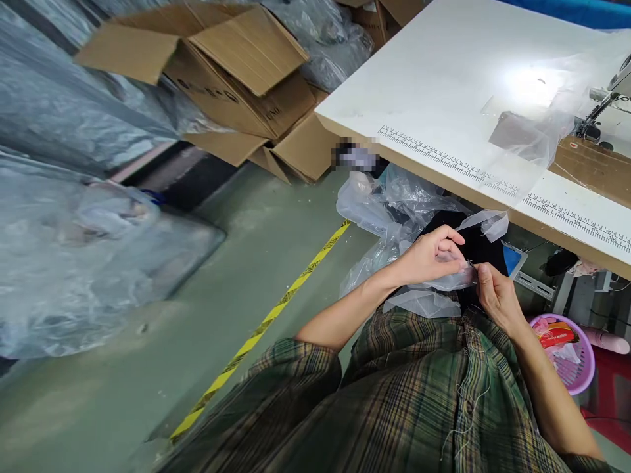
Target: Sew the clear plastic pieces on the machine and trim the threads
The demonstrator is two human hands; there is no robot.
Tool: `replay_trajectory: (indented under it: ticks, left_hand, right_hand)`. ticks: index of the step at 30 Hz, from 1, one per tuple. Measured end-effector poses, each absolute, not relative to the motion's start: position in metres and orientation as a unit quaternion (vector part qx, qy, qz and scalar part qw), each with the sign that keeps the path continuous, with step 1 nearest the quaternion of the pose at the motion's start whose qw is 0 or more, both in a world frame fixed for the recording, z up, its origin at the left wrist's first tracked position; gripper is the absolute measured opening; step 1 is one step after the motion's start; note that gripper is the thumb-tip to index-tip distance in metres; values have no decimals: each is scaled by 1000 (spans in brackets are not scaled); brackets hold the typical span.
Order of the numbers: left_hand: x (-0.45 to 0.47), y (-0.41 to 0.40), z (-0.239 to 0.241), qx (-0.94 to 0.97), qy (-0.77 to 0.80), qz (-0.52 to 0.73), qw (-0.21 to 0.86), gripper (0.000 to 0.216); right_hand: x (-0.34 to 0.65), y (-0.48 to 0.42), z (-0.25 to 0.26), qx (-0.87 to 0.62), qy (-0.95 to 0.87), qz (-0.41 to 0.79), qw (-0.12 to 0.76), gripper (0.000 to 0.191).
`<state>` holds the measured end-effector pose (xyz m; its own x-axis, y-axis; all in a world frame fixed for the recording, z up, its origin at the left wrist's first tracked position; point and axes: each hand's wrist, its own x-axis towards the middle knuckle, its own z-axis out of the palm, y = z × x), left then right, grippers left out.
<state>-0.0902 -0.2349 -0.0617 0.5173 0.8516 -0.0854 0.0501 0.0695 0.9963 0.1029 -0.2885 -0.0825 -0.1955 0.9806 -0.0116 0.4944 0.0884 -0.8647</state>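
Over my lap, my left hand (438, 255) is closed, its thumb and fingers pinching a strip of sheer white fabric (421, 304). Close beside it on the right, my right hand (497, 294) pinches the edge of the same fabric between thumb and forefinger. A tiny dark thing (470, 264) shows between the fingertips of both hands, too small to name. Part of the sheer strip rises behind the left hand toward the table edge, and folds of it hang below the fingers. Black cloth (486, 246) lies behind the hands.
A white table (424, 72) with printed rulers carries a sewing machine (596, 118) and more sheer fabric (532, 131). An open cardboard box (231, 85) stands at the left. Plastic-wrapped bundles (89, 256) line the floor beyond yellow tape (266, 322). A purple basket (584, 361) stands right.
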Motion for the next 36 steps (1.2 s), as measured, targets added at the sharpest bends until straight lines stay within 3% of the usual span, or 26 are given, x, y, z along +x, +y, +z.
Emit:
replay_trajectory:
  ticks: [7,17,21,25,29,32,36]
  left_hand:
    - [-89,-240,-60,649,418,306,557,38]
    - [-87,-241,-65,646,402,312,569,43]
    - [-86,-240,-69,644,404,314,569,44]
    - [-87,-238,-68,650,387,303,580,48]
    - [-88,-235,-70,650,382,306,582,52]
    - [-89,-233,-70,656,385,302,575,53]
    - [-90,-233,-62,654,382,303,578,53]
  right_hand:
    - [101,-289,-72,-537,-726,307,299,50]
    - [96,-289,-75,-587,-689,325,273,53]
    - [100,-294,-64,-604,-668,298,317,51]
    - [130,-285,-27,-620,-658,173,391,45]
    - [178,-254,5,-722,-596,-62,345,52]
    - [200,-237,17,-751,-607,-65,250,46]
    - [187,-248,15,-706,-627,39,327,44]
